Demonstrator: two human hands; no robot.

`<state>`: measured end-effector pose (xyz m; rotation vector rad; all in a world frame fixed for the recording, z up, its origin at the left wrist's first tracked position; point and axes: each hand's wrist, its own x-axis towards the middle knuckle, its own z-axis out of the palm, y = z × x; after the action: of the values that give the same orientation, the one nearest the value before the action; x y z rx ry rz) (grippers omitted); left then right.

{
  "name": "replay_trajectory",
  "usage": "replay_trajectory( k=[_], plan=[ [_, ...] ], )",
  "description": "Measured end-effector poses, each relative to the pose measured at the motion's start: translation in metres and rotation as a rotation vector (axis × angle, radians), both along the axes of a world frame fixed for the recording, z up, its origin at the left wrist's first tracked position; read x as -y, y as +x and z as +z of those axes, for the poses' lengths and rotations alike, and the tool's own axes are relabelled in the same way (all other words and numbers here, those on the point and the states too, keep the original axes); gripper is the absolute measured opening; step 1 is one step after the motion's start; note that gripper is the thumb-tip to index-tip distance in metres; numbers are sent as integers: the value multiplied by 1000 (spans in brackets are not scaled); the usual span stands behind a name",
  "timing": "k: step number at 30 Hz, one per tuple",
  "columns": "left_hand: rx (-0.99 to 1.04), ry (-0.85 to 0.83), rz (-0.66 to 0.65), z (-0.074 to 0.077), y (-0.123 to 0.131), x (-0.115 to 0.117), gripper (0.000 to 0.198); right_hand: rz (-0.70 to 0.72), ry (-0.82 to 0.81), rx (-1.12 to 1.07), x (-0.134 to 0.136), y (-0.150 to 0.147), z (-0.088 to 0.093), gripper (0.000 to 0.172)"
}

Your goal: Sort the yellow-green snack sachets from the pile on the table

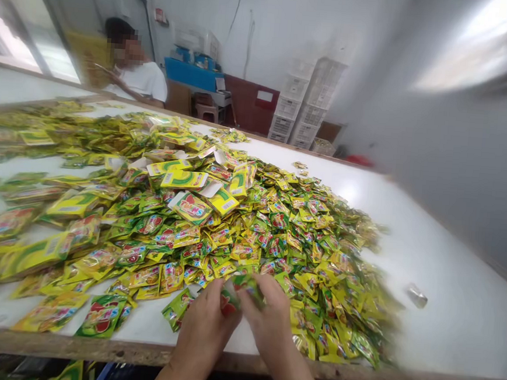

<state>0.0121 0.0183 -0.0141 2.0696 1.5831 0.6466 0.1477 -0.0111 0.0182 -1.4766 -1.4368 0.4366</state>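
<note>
Lightly is best: left hand (pixel 207 316) and right hand (pixel 269 311) pinch green packets (pixel 229 301) close together, at the pile's (pixel 232 235) near side.

Widest passage is the right side of the worktop (pixel 457 335), where one loose packet (pixel 416 295) lies. Straight ahead, the packet heap (pixel 290 216) blocks low travel, with cartons (pixel 184 179) on top. Left of the left hand (pixel 203 323), a narrow gap shows.

small green packets (pixel 229 304), red-printed, partly hidden, held in fingers (pixel 273 291)
</note>
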Motion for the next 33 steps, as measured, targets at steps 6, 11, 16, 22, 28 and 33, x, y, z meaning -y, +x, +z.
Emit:
replay_trajectory(
  k=[6, 11, 16, 22, 28, 33],
  plan=[
    [78, 61, -20, -5, -1, 4, 20, 168, -221, 170, -11, 7, 6, 17],
    [517, -301, -74, 4, -7, 3, 29, 141, -263, 124, -16, 14, 25, 18],
    [881, -481, -191, 3, -17, 0, 26, 231, -93, 204, -19, 12, 16, 12],
    [950, -574, -215, 2, -22, -5, 41, 394, -113, 387, -11, 13, 12, 6],
    [875, -516, -197, 0, -22, -3, 38, 302, -94, 258, -6, 9, 7, 21],
    [809, -490, -191, -4, -22, -2, 47, 343, -168, 251, -4, 7, 3, 8]
  ],
)
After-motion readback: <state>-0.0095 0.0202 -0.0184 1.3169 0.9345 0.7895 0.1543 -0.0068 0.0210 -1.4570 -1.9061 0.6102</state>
